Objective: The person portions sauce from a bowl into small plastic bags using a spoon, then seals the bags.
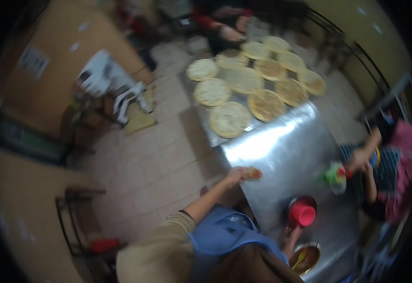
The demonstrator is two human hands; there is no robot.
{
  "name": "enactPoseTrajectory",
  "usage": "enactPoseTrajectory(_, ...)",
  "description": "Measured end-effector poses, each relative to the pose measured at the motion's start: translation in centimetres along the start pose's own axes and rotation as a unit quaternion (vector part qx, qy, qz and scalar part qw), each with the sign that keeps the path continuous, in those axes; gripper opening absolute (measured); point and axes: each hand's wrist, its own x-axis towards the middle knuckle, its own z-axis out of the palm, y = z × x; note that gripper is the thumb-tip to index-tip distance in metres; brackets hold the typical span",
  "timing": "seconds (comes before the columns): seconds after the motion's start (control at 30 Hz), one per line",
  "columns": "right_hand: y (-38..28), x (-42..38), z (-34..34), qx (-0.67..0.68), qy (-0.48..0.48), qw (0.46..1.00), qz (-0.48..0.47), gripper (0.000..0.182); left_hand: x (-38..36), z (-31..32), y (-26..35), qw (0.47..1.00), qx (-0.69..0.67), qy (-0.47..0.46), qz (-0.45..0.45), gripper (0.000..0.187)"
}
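My left hand is closed on a small orange-brown piece, too blurred to name, at the near edge of the steel table. Close to my body, my right hand has its fingers against the lower side of a bright red plastic cup and appears to grip it. Behind that cup shows the dark rim of a round dish, mostly covered. Below my right hand stands a metal bowl with brownish-red contents and a yellow-green spoon.
Several round flat dough bases, some browned on top, cover the table's far part. At the right a co-worker's hands handle a green-and-red item. Another person's hands are at the far end. A white machine stands left.
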Motion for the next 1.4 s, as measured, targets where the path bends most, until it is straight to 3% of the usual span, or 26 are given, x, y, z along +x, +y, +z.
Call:
enactPoseTrajectory(0.17,-1.8,-1.1,6.8,-0.072,-0.162,0.982,-0.066,0.027,-5.7,-8.3,-3.3,0.992,-0.095,0.080,0.016,0.037)
enactPoseTrajectory(0.33,-2.4,-9.0,19.1,-0.128,-0.251,0.949,-0.140,0.027,-15.7,-20.2,-7.4,0.964,-0.203,0.173,0.022,0.038)
enactPoseTrajectory(0.37,-1.6,-9.1,21.5,-0.152,-0.278,0.941,-0.115,0.026,-17.6,-23.0,-8.7,0.953,-0.226,0.198,0.033,0.038)
enactPoseTrajectory(0.47,2.1,-14.4,29.3,-0.153,-0.334,0.921,-0.131,0.025,-24.3,-30.0,-12.7,0.916,-0.291,0.274,0.042,0.039)
enactPoseTrajectory(0.53,4.9,-18.3,34.3,-0.178,-0.436,0.877,-0.095,0.023,-30.3,-33.8,-12.6,0.888,-0.315,0.334,0.031,0.039)
enactPoseTrajectory(0.63,10.7,-24.9,40.5,-0.207,-0.483,0.849,-0.056,0.023,-35.3,-39.2,-16.3,0.845,-0.363,0.389,0.040,0.040)
enactPoseTrajectory(0.7,14.9,-28.3,44.1,-0.239,-0.479,0.844,-0.033,0.029,-37.9,-42.1,-19.0,0.827,-0.388,0.396,0.096,0.041)
enactPoseTrajectory(0.73,16.8,-28.7,45.7,-0.275,-0.533,0.798,-0.057,0.032,-38.6,-43.7,-20.2,0.817,-0.400,0.397,0.123,0.042)
enactPoseTrajectory(0.8,18.8,-35.0,48.2,-0.321,-0.565,0.758,-0.054,0.034,-39.9,-46.2,-20.2,0.787,-0.437,0.423,0.103,0.043)
enactPoseTrajectory(0.9,23.3,-39.6,52.9,-0.358,-0.572,0.738,-0.014,0.031,-39.7,-51.0,-21.3,0.742,-0.496,0.444,0.082,0.044)
enactPoseTrajectory(1.13,32.9,-49.0,68.5,-0.443,-0.605,0.660,-0.045,0.030,-41.7,-63.9,-19.4,0.682,-0.530,0.492,0.107,0.036)
enactPoseTrajectory(1.23,35.9,-56.9,76.8,-0.475,-0.642,0.594,-0.095,0.035,-43.4,-70.1,-21.9,0.661,-0.570,0.461,0.157,0.036)
enactPoseTrajectory(1.33,41.2,-62.8,85.7,-0.475,-0.720,0.492,-0.115,0.040,-45.8,-74.7,-22.3,0.591,-0.577,0.544,0.149,0.031)
enactPoseTrajectory(1.4,44.5,-69.0,90.1,-0.476,-0.727,0.474,-0.141,0.043,-47.6,-77.0,-21.4,0.543,-0.569,0.597,0.155,0.026)
